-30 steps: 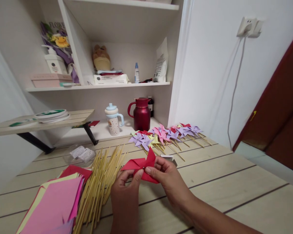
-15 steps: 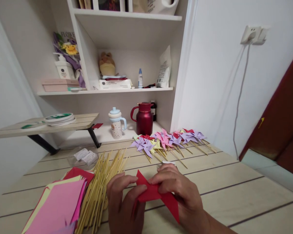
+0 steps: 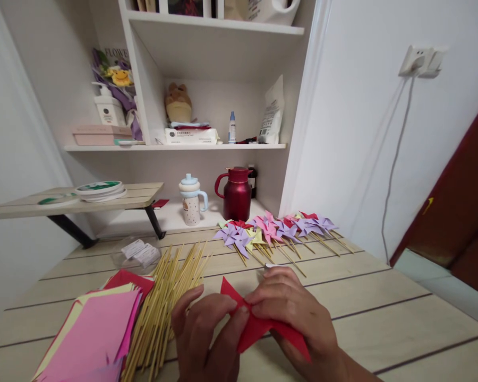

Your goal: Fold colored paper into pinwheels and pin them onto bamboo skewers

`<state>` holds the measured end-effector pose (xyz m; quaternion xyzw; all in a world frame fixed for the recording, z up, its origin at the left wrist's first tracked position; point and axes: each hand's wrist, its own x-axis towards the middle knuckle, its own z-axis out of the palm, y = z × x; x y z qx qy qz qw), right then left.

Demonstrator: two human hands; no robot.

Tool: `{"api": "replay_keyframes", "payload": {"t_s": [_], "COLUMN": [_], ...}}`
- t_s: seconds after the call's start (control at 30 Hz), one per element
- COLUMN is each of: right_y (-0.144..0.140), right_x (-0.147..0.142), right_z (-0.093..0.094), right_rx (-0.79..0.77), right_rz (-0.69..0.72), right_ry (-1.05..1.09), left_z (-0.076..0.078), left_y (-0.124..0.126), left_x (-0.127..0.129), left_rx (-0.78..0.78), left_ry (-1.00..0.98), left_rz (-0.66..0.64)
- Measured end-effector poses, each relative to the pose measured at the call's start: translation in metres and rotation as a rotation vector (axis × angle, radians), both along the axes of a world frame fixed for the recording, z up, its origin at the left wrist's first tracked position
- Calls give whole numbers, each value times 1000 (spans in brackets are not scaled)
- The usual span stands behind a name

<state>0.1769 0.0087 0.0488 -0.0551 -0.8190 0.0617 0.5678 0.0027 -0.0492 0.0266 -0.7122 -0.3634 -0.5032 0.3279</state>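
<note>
A red paper pinwheel [image 3: 258, 327], its pointed blades spread out, is held above the table between both hands. My left hand [image 3: 209, 331] pinches it from the left, thumb and fingertips near the paper's centre. From the right, my right hand [image 3: 298, 313] grips the same paper, its fingers pressed on the middle and a blade sticking out below. A small whitish object [image 3: 271, 266] shows just behind the right hand, too covered to name. Left of my hands lies a heap of thin wooden sticks [image 3: 163, 313], beside a stack of coloured paper sheets [image 3: 91, 334].
Finished pinwheels on sticks [image 3: 266, 228] lie in a row at the table's back. A clear plastic container [image 3: 135, 253] sits behind the paper. Farther back stand a red jug [image 3: 238, 196], a lidded cup [image 3: 191, 204] and a small raised table [image 3: 143, 195].
Both hands stay on the red paper. The left thumb has moved right, toward the centre, and the lower blades have turned and shifted right. The view has moved slightly.
</note>
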Motion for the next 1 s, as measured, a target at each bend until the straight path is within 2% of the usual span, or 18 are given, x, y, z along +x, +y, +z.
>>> {"api": "replay_keyframes", "payload": {"t_s": [0.13, 0.3, 0.37, 0.43, 0.5, 0.57, 0.63, 0.67, 0.7, 0.77, 0.87, 1.0], "right_y": [1, 9, 15, 22, 29, 35, 37, 37, 35, 30, 23, 26], "right_x": [3, -1, -4, -5, -6, -7, -10, -13, -17, -24, -35, -39], "right_z": [-3, -10, -14, -19, -22, -25, -27, -28, -29, -33, -41, -51], "right_rx": [-43, -80, -165, -401, -766, -1048, -1217, -1281, -1341, -1454, -1586, -1624], "right_rz": [-38, -47, -49, -70, -72, -29, 84, 154, 226, 347, 447, 427], "right_ry": [-64, -45, 22, 130, 259, 408, 496, 517, 526, 514, 443, 453], "left_z": [1, -7, -9, -8, -5, -2, -3, -6, -10, -18, -28, -27], "left_y": [0, 9, 17, 24, 31, 36, 41, 42, 44, 46, 47, 44], "left_x": [-1, 4, 2, -6, -20, -38, -54, -61, -65, -69, -65, -55], "left_rx": [-40, -111, -189, -232, -263, -242, -239, -316, -455, -632, -805, -928], "left_ry": [10, -139, -224, -408, -674, -915, -852, -745, -594, -440, -272, -122], "left_rz": [-11, -11, -17, -25, -45, 60, 277, 371, 455, 459, 510, 610]}}
